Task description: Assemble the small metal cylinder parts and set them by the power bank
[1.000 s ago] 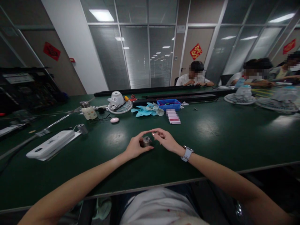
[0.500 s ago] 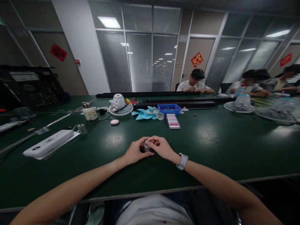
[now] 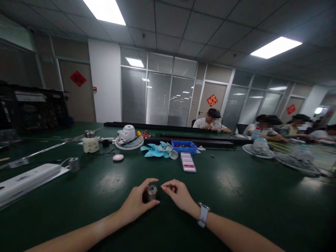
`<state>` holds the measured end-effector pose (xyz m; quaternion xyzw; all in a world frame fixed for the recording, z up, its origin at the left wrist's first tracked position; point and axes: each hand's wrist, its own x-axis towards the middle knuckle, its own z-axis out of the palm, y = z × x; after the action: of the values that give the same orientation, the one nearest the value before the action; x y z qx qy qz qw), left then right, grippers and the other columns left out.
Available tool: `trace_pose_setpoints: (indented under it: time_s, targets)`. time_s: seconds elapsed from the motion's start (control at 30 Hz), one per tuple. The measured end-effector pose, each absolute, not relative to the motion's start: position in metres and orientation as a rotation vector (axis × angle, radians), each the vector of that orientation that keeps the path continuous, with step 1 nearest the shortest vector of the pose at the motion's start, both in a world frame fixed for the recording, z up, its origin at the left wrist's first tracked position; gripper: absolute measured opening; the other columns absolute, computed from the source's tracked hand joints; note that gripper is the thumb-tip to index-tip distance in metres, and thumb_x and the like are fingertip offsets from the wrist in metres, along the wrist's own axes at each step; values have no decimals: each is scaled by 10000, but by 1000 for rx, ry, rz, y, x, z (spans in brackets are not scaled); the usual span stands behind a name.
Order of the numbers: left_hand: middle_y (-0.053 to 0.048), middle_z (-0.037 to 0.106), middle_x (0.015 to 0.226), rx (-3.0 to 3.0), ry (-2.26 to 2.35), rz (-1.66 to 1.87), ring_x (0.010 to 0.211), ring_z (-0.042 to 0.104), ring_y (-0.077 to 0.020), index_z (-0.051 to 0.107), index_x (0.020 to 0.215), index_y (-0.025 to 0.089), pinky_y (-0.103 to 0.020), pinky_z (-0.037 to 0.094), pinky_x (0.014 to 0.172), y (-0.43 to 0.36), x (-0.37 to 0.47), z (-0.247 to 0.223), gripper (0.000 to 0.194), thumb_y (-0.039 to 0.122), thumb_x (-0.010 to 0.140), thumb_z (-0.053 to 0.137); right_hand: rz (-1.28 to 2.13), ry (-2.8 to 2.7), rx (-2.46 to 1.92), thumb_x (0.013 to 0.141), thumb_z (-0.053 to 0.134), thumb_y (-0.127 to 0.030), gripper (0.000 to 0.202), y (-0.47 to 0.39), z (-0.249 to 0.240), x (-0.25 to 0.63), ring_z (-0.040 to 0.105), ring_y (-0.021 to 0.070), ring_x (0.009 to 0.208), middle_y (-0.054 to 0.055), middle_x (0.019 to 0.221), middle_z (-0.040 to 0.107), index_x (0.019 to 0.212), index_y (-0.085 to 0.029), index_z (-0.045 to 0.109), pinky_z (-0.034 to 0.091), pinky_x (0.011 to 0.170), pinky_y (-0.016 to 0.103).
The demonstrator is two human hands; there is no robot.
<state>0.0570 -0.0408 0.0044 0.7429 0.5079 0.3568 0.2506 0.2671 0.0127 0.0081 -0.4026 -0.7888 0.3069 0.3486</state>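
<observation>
A small grey metal cylinder (image 3: 152,193) stands upright near the middle of the table, its round end with a dark hole facing up. My left hand (image 3: 136,198) curves around it, thumb low in front and index finger stretched behind; the inner fingers are partly hidden. Just right of the cylinder, apart from it, my right hand (image 3: 180,196) has thumb and index finger pinched together. Whatever may be in that pinch is too small to make out. A pale-banded watch (image 3: 203,214) is on my right wrist.
Beyond my hands lie a pink oval case (image 3: 118,158), blue fan blades (image 3: 154,150), a blue tray (image 3: 183,147) of small parts and a white fan part (image 3: 128,134). At left are a similar cylinder (image 3: 74,165), a long white device (image 3: 34,180) and a jar (image 3: 90,144). People sit across the table.
My right hand has drawn back to the right from the cylinder's top, which now shows. My left hand remains around the cylinder. The camera has tilted up.
</observation>
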Motion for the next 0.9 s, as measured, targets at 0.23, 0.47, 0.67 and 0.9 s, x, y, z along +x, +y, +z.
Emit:
trace_pose_setpoints:
  time_s: [0.23,0.47,0.67,0.9]
  targets:
    - [-43,667,1109,2072,1403,1051,958,648,-225,443,1315,277,-336,509,821,-34,47,5,579,418,794,652,656,-2101,-1121,839,632,-349,224,10,11,270,498,127,646,35,768,618,958,-224,775,365,597,251]
    - [-38,658,1124,2190,1429,1008,881,654,-195,466,1303,269,-317,514,795,-36,47,7,525,438,829,615,582,-2180,-1125,837,629,-390,244,12,7,275,538,131,686,39,815,646,973,-249,774,367,609,241]
    - [-43,650,1122,2247,1466,983,830,647,-192,516,1258,257,-313,514,756,-35,47,8,482,456,828,604,537,-2224,-1139,836,618,-408,265,9,9,276,559,137,703,46,855,675,990,-255,770,383,624,242]
    - [-67,640,1143,2258,1463,970,888,645,-214,514,1275,246,-330,514,793,-38,46,8,500,454,827,589,486,-2235,-1151,827,609,-391,263,7,8,276,586,153,745,45,872,701,989,-263,772,399,654,248]
